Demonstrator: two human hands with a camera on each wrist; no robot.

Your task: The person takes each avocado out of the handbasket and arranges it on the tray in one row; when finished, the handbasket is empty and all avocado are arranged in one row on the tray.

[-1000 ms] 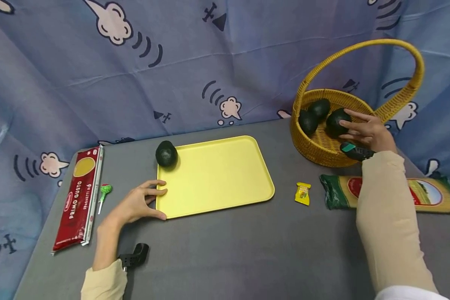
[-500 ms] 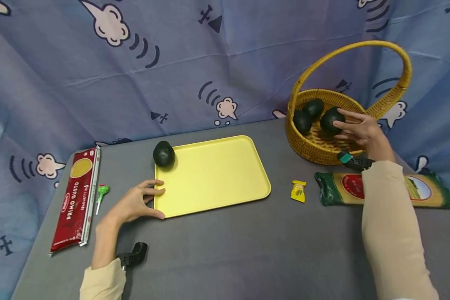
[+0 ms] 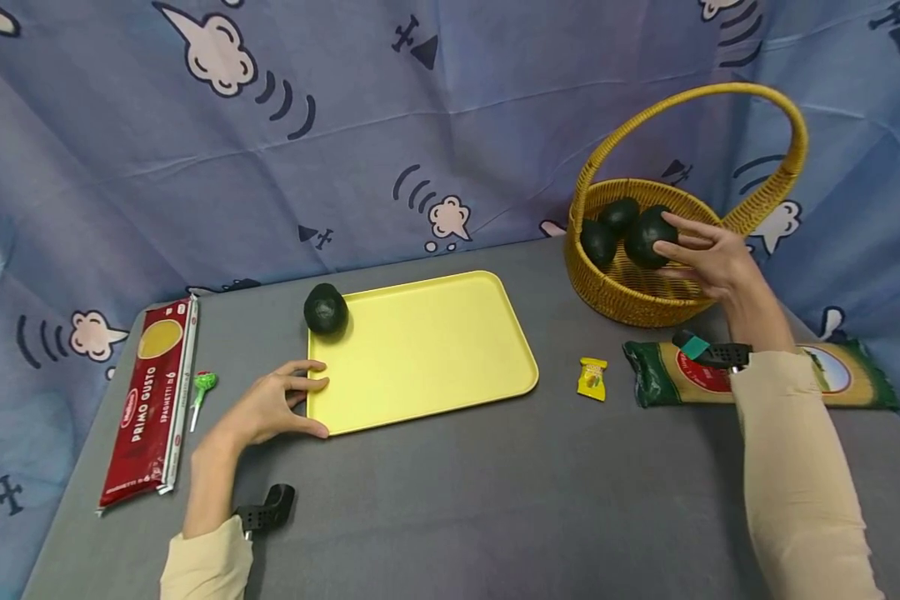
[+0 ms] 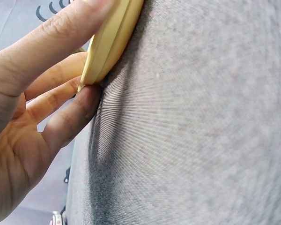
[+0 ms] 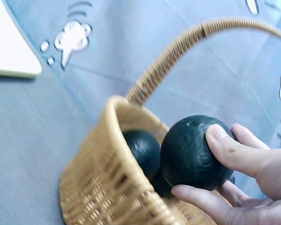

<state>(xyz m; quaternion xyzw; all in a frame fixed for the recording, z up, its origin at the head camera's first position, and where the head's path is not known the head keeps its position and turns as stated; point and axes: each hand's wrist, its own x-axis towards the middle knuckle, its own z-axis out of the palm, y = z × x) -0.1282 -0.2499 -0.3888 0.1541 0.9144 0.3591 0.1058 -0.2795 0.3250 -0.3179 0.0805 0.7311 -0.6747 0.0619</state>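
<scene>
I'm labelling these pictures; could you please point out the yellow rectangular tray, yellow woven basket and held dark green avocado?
Yellow rectangular tray [image 3: 420, 350]: head view, bare middle of its surface.
Yellow woven basket [image 3: 607, 300]: head view, front outer wall.
Held dark green avocado [image 5: 187, 154]: right wrist view, uncovered near side.

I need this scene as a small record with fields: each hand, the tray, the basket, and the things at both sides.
left hand: grips the tray at its near left corner
right hand: holds an avocado at the opening of the basket
on tray: another avocado, far left corner
in basket: two more avocados
left of tray: red spaghetti pack, lollipop
right of tray: yellow sweet; pasta pack, partly hidden by the right sleeve
</scene>
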